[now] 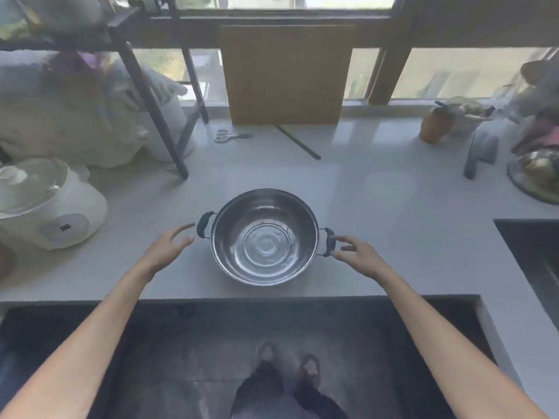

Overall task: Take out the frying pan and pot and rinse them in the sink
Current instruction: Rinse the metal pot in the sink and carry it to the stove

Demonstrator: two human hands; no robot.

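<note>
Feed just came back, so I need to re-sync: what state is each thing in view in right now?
Pot: upright on the counter, no lid, nothing visible inside.
Left hand: open, just short of the left handle.
Right hand: open, fingertips at the right handle, no grip yet.
Rice cooker: lid closed.
Scissors: lying flat.
Board: standing against the window.

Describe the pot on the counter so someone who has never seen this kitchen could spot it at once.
On the pale countertop below the window, look at the near edge, centred. The pot sits between the left hand and right hand: round shiny steel, empty, with two dark side handles.
</note>
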